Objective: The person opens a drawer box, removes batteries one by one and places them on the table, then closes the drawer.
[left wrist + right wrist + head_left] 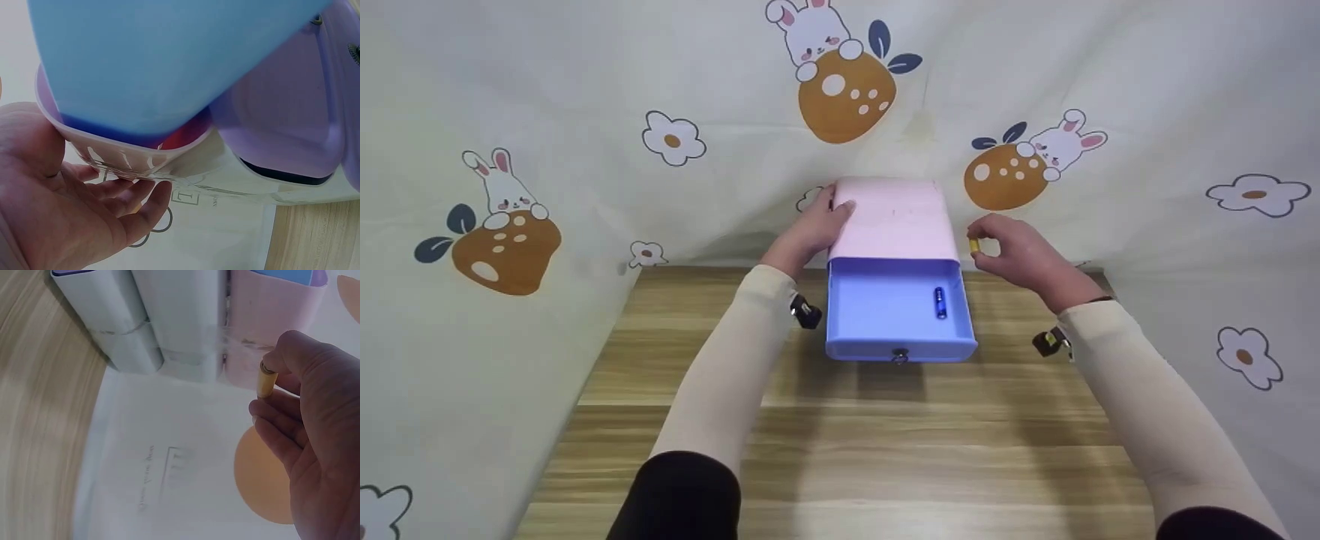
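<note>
A small drawer cabinet with a pink top stands against the back wall, its blue drawer pulled out. Inside the drawer, toward the right, lies a blue battery. My left hand rests on the cabinet's upper left side, thumb on top; the left wrist view shows its fingers loosely extended along the pink shell. Just right of the cabinet, my right hand pinches a small yellow battery between thumb and fingertips, apart from the drawer.
Below the blue drawer, the left wrist view shows a purple drawer front. White tiers sit under the pink one. The cabinet stands on a wood-grain table. A cloth printed with rabbits hangs behind and at both sides.
</note>
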A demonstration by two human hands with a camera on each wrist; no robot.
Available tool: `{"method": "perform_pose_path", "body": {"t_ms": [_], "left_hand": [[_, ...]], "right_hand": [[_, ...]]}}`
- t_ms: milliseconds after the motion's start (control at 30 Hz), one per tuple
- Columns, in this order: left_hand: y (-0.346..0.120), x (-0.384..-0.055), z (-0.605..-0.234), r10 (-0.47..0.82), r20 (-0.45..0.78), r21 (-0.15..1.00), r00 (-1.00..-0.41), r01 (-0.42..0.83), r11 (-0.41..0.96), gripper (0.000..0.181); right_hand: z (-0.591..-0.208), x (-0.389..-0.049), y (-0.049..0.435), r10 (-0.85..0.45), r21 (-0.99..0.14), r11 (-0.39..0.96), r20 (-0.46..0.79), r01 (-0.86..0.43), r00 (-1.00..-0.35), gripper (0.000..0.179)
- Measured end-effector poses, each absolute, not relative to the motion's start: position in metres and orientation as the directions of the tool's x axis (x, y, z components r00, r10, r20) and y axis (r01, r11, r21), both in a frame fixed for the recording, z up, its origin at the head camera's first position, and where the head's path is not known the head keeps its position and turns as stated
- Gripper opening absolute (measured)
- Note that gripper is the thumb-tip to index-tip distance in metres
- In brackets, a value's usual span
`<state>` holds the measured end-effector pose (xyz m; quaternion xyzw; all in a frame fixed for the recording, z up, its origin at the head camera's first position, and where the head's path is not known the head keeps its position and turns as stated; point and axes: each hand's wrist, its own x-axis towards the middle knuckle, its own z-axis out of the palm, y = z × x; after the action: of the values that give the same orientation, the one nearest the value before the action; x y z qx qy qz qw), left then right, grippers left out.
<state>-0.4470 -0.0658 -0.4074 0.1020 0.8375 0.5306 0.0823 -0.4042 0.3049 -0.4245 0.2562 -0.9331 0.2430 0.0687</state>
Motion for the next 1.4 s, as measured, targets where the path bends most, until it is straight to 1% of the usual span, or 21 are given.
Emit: {"method": "perform_pose_path", "body": {"t_ms": [500, 700, 967, 1167, 1400], "left_hand": [[-0.065, -0.447, -0.406, 0.251, -0.05, 0.899, -0.967, 0.066, 0.433, 0.076], [-0.066, -0.446, -0.406, 0.253, -0.051, 0.907, -0.966, 0.061, 0.417, 0.076], [-0.065, -0.444, -0.405, 0.237, -0.077, 0.897, -0.969, 0.036, 0.441, 0.078], [-0.064, -0.445, -0.404, 0.23, -0.09, 0.892, -0.969, 0.024, 0.452, 0.078], [-0.065, -0.446, -0.405, 0.23, -0.074, 0.886, -0.97, 0.042, 0.462, 0.078]], "right_hand": [[-0.453, -0.415, 0.31, -0.394, -0.48, 0.757, 0.207, -0.443, -0.896, 0.029], [-0.464, -0.418, 0.311, -0.389, -0.475, 0.767, 0.189, -0.43, -0.902, 0.03], [-0.472, -0.42, 0.309, -0.373, -0.474, 0.788, 0.138, -0.392, -0.917, 0.032], [-0.483, -0.423, 0.309, -0.369, -0.487, 0.783, 0.14, -0.388, -0.919, 0.033], [-0.497, -0.427, 0.307, -0.401, -0.459, 0.782, 0.148, -0.422, -0.904, 0.034]]}}
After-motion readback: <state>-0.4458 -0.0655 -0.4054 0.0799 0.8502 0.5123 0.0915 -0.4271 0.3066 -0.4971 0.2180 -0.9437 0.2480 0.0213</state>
